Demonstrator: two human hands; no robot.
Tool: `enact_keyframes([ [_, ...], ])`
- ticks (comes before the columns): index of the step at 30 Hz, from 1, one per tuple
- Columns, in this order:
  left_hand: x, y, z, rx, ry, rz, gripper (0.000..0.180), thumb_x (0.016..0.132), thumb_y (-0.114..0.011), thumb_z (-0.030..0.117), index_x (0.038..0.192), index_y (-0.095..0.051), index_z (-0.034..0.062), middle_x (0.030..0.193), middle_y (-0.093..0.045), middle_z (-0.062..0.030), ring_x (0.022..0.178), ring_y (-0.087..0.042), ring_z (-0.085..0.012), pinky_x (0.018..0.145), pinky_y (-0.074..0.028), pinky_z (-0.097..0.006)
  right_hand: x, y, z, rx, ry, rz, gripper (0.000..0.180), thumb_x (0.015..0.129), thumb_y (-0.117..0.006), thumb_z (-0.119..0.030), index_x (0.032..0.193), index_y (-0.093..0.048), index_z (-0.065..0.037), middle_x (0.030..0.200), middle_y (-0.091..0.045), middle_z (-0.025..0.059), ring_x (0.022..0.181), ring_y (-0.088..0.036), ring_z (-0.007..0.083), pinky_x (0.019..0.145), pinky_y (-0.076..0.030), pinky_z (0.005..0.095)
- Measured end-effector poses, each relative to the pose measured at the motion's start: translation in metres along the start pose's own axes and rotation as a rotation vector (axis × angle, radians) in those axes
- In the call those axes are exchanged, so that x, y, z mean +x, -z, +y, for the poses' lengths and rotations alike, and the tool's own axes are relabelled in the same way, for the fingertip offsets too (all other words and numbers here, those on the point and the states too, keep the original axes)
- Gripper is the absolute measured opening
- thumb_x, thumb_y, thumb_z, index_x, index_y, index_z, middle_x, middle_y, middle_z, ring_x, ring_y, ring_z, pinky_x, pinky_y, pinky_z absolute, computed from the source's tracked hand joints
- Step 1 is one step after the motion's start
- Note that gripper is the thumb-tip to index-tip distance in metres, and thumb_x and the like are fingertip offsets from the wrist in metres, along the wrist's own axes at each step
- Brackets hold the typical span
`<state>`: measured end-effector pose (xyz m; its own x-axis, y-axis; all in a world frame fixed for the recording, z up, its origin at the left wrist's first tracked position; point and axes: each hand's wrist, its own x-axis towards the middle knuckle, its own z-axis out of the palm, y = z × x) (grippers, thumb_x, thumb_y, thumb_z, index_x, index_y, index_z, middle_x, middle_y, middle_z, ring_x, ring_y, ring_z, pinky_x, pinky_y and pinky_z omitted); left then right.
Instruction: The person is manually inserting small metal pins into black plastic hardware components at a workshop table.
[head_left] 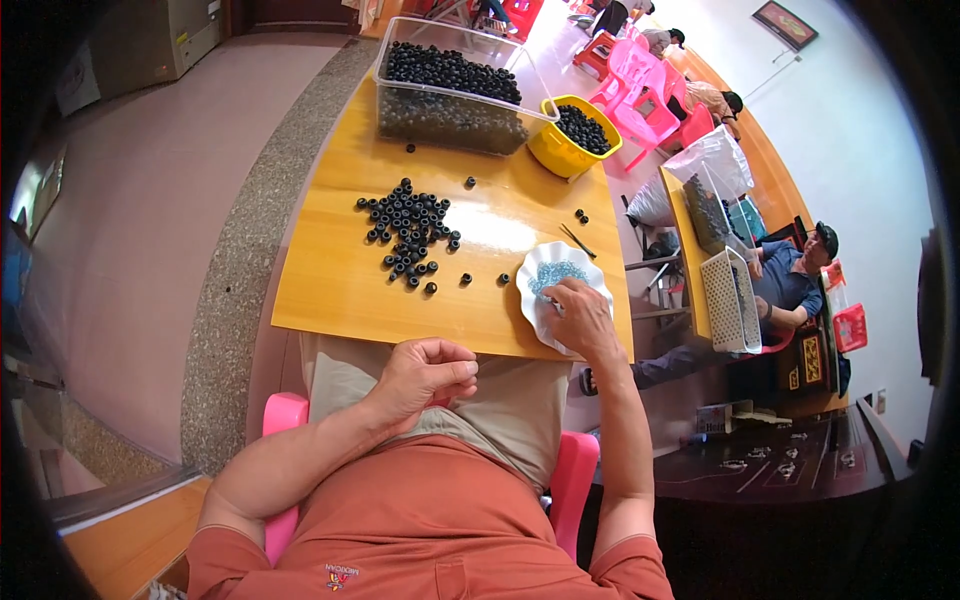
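My right hand (583,318) reaches into a white scalloped dish (531,318) at the table's near right. Its fingers are bent together at the small light-blue pieces (556,275) in the dish. Whether a piece is between them is too small to see. My left hand (428,380) is just in front of the near table edge, thumb and index finger pinched; what it holds, if anything, cannot be made out. A loose group of round black beads with holes (408,225) lies left of the dish. Dark tweezers (578,241) rest behind the dish.
At the table's far end stand a clear plastic bin (450,130) of black beads and a yellow tub (562,150) of the same. The wooden table (340,290) ends before my lap. To the right, another person (795,270) sits by a white perforated basket (730,300). Pink chairs (640,95) stand beyond.
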<state>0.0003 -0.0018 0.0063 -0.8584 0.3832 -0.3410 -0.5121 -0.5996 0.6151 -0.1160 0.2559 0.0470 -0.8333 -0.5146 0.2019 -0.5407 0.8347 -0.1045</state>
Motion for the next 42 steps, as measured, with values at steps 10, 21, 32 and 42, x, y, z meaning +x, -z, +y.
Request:
enact_keyframes([
  [10,-0.002,0.001,-0.001,0.006,0.01,0.006,0.013,0.086,-0.068,0.005,0.097,-0.063,0.0002,0.086,-0.066,-0.0079,0.075,-0.067,-0.0159,0.07,-0.058,-0.029,-0.008,-0.007,0.005,0.127,-0.029,0.079,0.013,0.076,-0.065,-0.005,0.089,-0.066,-0.001,0.089,-0.063,0.0149,0.082,-0.063,0.0331,0.075,-0.051,0.0405],
  [21,0.0,0.001,-0.002,0.009,0.012,0.003,0.013,0.086,-0.068,0.005,0.097,-0.063,0.0007,0.086,-0.066,-0.0078,0.075,-0.067,-0.0156,0.069,-0.058,-0.029,-0.015,-0.018,0.018,0.377,-0.089,0.205,0.015,0.076,-0.066,0.0,0.091,-0.066,0.0,0.085,-0.066,0.0162,0.075,-0.066,0.0306,0.066,-0.052,0.0348],
  [32,0.0,0.0,-0.003,0.016,0.012,0.008,0.013,0.087,-0.067,0.005,0.097,-0.062,0.0005,0.086,-0.066,-0.0082,0.076,-0.067,-0.0162,0.069,-0.058,-0.029,-0.023,-0.02,0.018,0.518,-0.098,0.266,0.011,0.082,-0.064,0.003,0.093,-0.065,0.001,0.085,-0.065,0.0149,0.076,-0.066,0.026,0.068,-0.051,0.0313],
  [42,-0.002,-0.002,-0.004,0.015,0.007,0.022,0.015,0.087,-0.067,0.005,0.101,-0.063,0.0006,0.087,-0.067,-0.0084,0.075,-0.067,-0.016,0.069,-0.058,-0.029,-0.041,-0.018,-0.045,1.134,-0.103,0.205,0.015,0.08,-0.067,0.008,0.094,-0.066,0.003,0.093,-0.065,0.0086,0.086,-0.06,0.0159,0.073,-0.048,0.0254],
])
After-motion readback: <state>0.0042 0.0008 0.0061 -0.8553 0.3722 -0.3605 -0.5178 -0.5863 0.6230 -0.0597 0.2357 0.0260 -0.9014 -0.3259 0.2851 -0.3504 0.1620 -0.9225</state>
